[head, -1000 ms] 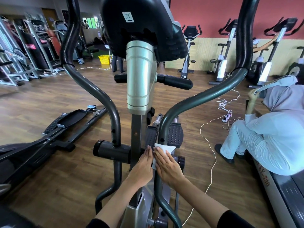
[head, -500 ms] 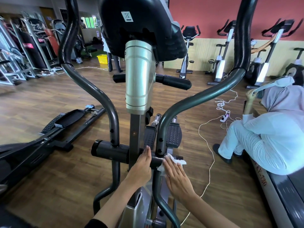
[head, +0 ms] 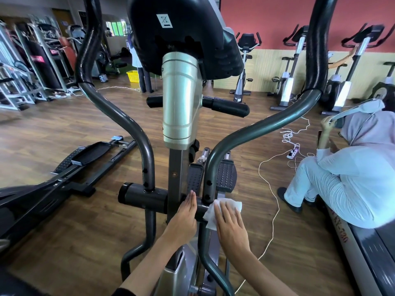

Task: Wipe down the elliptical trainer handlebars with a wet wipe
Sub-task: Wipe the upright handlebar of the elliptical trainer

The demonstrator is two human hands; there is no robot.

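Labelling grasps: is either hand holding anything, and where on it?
Nothing gripped. Right hand presses the wet wipe flat against the right end of the pivot bar, fingers straight; left hand rests flat on the bar.

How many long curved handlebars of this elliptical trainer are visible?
2. The left handlebar runs down left of the silver column; the right handlebar runs down on its right, toward the wet wipe under the right hand. Their tops are out of frame.
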